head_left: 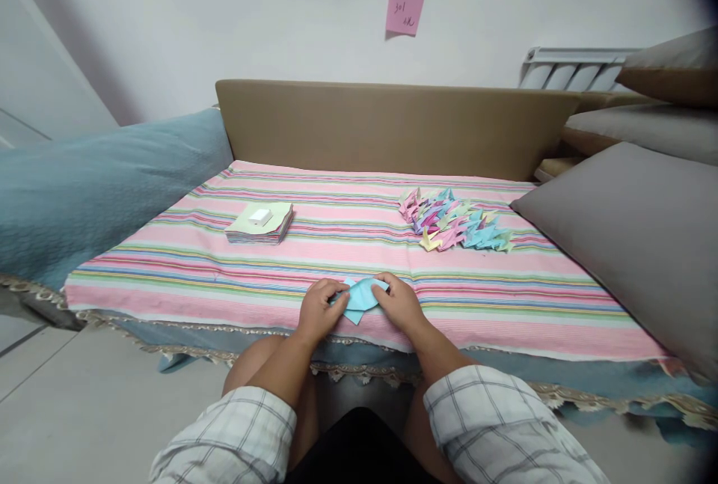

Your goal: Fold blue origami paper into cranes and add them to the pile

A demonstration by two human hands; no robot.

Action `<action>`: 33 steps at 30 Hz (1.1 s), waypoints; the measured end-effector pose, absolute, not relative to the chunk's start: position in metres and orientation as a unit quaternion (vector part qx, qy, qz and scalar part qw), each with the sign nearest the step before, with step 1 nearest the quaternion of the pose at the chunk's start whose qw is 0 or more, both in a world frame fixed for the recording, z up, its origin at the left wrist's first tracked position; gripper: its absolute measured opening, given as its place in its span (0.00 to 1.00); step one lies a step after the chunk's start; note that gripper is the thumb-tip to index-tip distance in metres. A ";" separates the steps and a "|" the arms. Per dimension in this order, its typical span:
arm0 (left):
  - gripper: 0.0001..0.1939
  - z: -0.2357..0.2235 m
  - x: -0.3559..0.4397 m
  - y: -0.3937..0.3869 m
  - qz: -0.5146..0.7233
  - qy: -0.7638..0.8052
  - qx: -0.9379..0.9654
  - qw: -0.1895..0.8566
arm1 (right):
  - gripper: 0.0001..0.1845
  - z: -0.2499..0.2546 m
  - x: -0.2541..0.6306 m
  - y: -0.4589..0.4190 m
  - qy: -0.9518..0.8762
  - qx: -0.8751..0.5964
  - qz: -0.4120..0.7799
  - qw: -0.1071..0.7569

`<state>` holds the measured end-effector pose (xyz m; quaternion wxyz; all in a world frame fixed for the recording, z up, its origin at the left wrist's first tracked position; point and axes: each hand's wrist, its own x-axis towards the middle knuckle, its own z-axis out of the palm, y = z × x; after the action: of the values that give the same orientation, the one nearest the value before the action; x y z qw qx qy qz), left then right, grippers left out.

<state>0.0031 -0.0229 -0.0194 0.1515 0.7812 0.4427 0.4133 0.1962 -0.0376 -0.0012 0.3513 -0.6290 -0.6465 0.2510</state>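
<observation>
A light blue sheet of origami paper (359, 297), partly folded, is held between my two hands just above the striped cloth near the seat's front edge. My left hand (322, 308) pinches its left side between thumb and fingers. At its right corner, my right hand (399, 303) grips it the same way. One pointed flap of the paper hangs down toward me. Farther off to the right lies a pile of folded paper cranes (454, 222) in pink, blue, purple and yellow. To the left sits a stack of square paper (258, 224) with a small white block (260, 216) on top.
The striped cloth (336, 244) covers the sofa seat. A brown backrest (381, 129) runs along the wall behind it. Grey cushions (628, 230) are piled at the right, and a blue-covered armrest (112, 192) stands at the left. A pink note (405, 8) is stuck to the wall.
</observation>
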 end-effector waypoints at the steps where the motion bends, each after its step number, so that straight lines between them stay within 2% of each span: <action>1: 0.12 -0.018 0.003 -0.024 0.407 0.438 0.788 0.146 | 0.15 -0.001 0.196 -0.037 -0.648 -0.630 0.247 0.349; 4: 0.26 -0.016 0.003 -0.026 0.392 0.416 0.811 0.129 | 0.16 -0.001 0.196 -0.037 -0.648 -0.636 0.242 0.341; 10: 0.12 -0.023 -0.001 -0.022 0.430 0.415 0.793 0.117 | 0.16 0.000 0.197 -0.037 -0.644 -0.641 0.248 0.336; 24: 0.15 -0.024 -0.004 -0.022 0.426 0.429 0.797 0.007 | 0.16 -0.001 0.197 -0.037 -0.652 -0.637 0.241 0.334; 30: 0.11 -0.024 -0.006 -0.023 0.419 0.438 0.795 0.021 | 0.16 -0.002 0.196 -0.037 -0.651 -0.639 0.238 0.335; 33: 0.14 -0.023 -0.006 -0.023 0.412 0.420 0.808 0.025 | 0.16 -0.001 0.196 -0.037 -0.653 -0.638 0.233 0.334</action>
<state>-0.0061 -0.0233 -0.0233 0.0254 0.8085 0.4200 0.4115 0.1961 -0.0374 -0.0014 0.3343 -0.6383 -0.6531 0.2328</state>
